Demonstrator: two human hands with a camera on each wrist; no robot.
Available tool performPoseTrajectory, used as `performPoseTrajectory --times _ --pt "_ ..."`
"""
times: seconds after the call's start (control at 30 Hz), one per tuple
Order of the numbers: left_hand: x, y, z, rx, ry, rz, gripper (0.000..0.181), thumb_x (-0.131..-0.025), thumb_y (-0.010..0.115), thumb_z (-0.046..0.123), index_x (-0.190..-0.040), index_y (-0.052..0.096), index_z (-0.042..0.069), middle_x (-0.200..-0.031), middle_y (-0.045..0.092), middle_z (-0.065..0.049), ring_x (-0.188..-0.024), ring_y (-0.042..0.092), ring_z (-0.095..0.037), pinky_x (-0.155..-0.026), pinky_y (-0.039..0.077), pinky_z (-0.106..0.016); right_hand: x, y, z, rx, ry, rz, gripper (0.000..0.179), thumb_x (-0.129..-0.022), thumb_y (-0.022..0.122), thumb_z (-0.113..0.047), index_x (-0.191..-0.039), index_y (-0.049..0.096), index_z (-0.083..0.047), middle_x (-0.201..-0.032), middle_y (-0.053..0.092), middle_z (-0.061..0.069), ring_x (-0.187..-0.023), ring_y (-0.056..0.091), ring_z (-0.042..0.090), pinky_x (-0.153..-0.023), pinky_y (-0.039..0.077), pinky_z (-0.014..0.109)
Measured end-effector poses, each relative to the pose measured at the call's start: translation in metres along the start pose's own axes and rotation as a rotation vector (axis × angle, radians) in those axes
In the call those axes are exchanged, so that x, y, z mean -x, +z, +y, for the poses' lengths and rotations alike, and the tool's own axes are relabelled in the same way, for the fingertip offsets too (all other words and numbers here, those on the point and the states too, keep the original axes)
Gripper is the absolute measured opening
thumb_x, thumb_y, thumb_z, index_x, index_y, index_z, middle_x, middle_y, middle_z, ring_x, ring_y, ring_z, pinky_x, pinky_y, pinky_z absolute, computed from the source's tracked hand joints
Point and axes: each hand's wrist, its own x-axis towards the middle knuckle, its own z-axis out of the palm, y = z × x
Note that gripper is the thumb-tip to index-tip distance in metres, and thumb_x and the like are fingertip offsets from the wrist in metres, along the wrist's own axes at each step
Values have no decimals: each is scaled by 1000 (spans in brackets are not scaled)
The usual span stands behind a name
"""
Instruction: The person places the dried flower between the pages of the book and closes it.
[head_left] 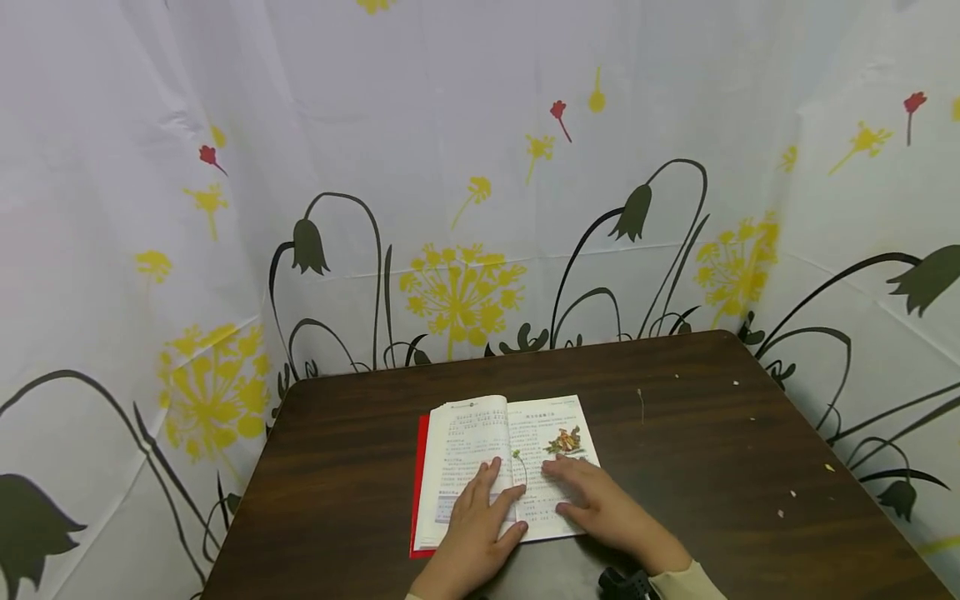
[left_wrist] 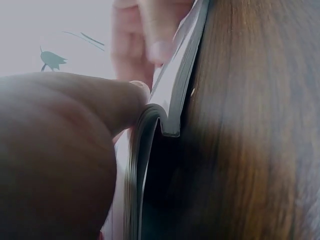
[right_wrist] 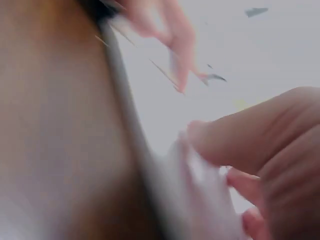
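Note:
An open book with a red cover edge lies on the dark wooden table. Spread fingers of my left hand rest on the lower left page, its thumb reaching toward the middle fold. My right hand is over the right page, fingers extended, nothing gripped. Between the hands, a thin sprig with a small green head lies by the fold. A brown and green plant picture shows on the right page. In the left wrist view, the thumb touches the curved pages at the spine.
Small pale bits are scattered over the right side of the wooden table. Another thin stem lies behind the book to the right. A white curtain with printed flowers hangs behind the table's far edge.

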Motion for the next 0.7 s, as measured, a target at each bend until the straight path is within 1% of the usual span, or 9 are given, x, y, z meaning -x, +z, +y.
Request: performPoseTrajectory --times 0.07,0.13,0.23,0.3,0.37,0.43,0.57,0.63,0.7 --pt "0 1 1 3 -5 -4 48 -105 68 43 -150 64 29 -179 29 -16 -166 25 -42 -129 26 -69 6 -13 10 -11 27 -45 57 -91 87 -17 -145 67 -12 -158 61 16 -147 53 45 -117 40 71" --pt "1 1 1 5 -12 -5 47 -105 68 43 -150 64 31 -180 28 -15 -167 24 -42 -130 26 -69 12 -24 21 -47 71 -117 62 -90 89 -22 -147 67 -15 -166 53 16 -153 46 48 -121 31 76" --pt "1 1 2 2 -15 -5 45 -105 67 43 -149 65 34 -180 27 -15 -167 24 -42 -130 25 -69 15 -38 34 -147 177 -237 70 -90 88 -25 -154 62 -20 -175 40 14 -162 28 53 -125 16 83" --pt "0 2 2 3 -16 -5 45 -105 67 43 -149 65 35 -180 27 -15 -167 23 -42 -130 25 -68 15 -46 39 -198 229 -289 71 -91 87 -24 -157 60 -22 -179 34 12 -165 17 56 -125 12 85" --pt "0 2 2 3 -14 -7 45 -105 67 43 -149 65 35 -180 27 -15 -167 23 -42 -130 25 -68 16 -51 41 -227 269 -318 71 -91 87 -22 -157 60 -24 -180 31 11 -166 11 56 -124 13 85" --pt "0 3 2 4 -13 -10 45 -105 67 44 -150 64 36 -180 27 -15 -167 23 -42 -130 25 -69 17 -55 41 -236 283 -328 70 -92 86 -22 -157 60 -26 -181 30 9 -167 10 56 -124 18 84" --pt "0 3 1 -7 -6 -12 45 -105 66 44 -150 64 38 -180 27 -15 -167 24 -43 -130 26 -69 19 -55 40 -222 287 -325 67 -94 85 -26 -156 61 -28 -181 31 7 -168 13 51 -128 28 73" --pt "0 2 1 -11 -3 -10 45 -106 66 44 -150 64 38 -180 28 -15 -167 24 -43 -130 26 -68 19 -53 41 -212 281 -310 64 -94 85 -28 -154 63 -29 -180 34 7 -168 16 50 -129 29 70" --pt "0 1 1 -13 -2 -10 44 -106 66 43 -149 65 39 -180 27 -15 -167 23 -43 -130 26 -69 18 -51 42 -203 271 -289 61 -94 85 -28 -151 65 -29 -178 37 8 -167 19 50 -128 30 71"
